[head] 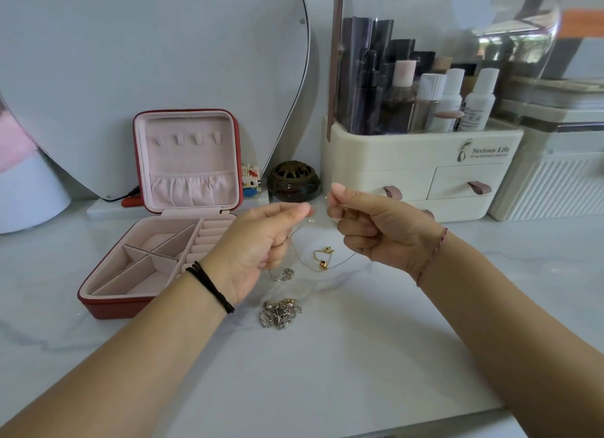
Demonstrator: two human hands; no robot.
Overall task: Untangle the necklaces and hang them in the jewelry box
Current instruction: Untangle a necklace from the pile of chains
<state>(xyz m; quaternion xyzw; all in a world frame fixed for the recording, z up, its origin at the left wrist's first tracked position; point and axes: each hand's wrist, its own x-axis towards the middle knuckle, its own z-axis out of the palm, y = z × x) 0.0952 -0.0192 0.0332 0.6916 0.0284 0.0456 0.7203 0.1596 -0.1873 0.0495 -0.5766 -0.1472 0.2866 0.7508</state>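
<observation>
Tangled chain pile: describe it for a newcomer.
Find the open red jewelry box on the marble counter. Right of its front corner lies a silver clump. Unlike the gold-bead chain beyond, it's a knotted heap, untouched.

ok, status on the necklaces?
Left hand and right hand each pinch a thin chain, off the table. Tangled pile lies below; jewelry box open, hooks bare. Nothing in the way.

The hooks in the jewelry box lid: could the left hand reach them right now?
Probably yes. The lid stands open, the hooks are bare, and nothing lies between them and the left hand, though its fingers are pinching a thin necklace.
</observation>
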